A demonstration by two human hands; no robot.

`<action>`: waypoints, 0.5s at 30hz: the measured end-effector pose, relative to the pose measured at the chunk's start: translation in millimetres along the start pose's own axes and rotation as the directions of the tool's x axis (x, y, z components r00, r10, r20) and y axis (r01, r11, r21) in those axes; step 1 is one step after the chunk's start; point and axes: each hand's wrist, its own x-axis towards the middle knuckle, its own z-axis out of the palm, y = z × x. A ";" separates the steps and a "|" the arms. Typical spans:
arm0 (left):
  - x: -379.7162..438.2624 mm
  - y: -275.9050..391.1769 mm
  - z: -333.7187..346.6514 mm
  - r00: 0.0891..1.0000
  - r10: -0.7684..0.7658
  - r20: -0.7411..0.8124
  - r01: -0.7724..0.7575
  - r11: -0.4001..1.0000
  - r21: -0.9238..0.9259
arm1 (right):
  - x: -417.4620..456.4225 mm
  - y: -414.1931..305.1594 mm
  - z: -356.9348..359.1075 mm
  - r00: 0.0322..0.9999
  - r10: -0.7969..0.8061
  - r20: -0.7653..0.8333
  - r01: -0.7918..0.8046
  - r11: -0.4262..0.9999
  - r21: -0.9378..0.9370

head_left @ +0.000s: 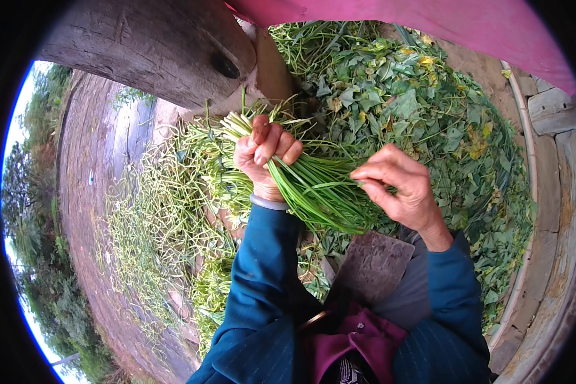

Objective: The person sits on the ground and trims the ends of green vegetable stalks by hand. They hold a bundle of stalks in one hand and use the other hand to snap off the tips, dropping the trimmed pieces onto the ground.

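My left hand [269, 153] is closed around a bunch of long, narrow green leaves [321, 192], apparently garlic chives. Their pale cut bases [237, 124] stick out above the fist, and the leaves fan down to the right. A pale bangle [269, 202] circles the left wrist. Beside the leaf tips, my right hand [401, 187] has thumb and forefinger pinched together on the end of a single leaf [333, 184]. Below the bunch, a worn dark board [377, 264] lies by my lap.
Wilted leafy vines [441, 125] are heaped at the right. Pale stalks [149, 225] lie scattered at the left, with tied bundles of greens [230, 177] nearer. A thick wooden post [158, 48] rises from a stone base [273, 72]. Pink cloth [413, 24] hangs across the top; stone edging [547, 201] curves along the right.
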 end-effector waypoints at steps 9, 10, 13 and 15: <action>-2.0 -6.7 1.3 0.998 -0.063 0.027 0.064 0.998 -0.019 | -6.1 5.2 17.2 0.996 0.029 0.086 -0.021 0.995 -0.094; -1.8 -8.1 0.8 0.997 -0.074 0.037 0.075 0.997 -0.031 | -5.8 6.4 18.0 0.997 -0.019 0.072 0.026 0.995 -0.100; -1.5 -7.9 -0.6 0.993 -0.088 0.079 0.092 0.995 -0.046 | -4.4 7.6 21.0 0.990 -0.131 0.058 0.136 0.987 -0.084; -2.2 -7.3 -0.5 0.992 -0.094 0.084 0.098 0.994 -0.052 | -3.1 2.6 21.5 0.983 -0.165 0.085 0.167 0.986 -0.019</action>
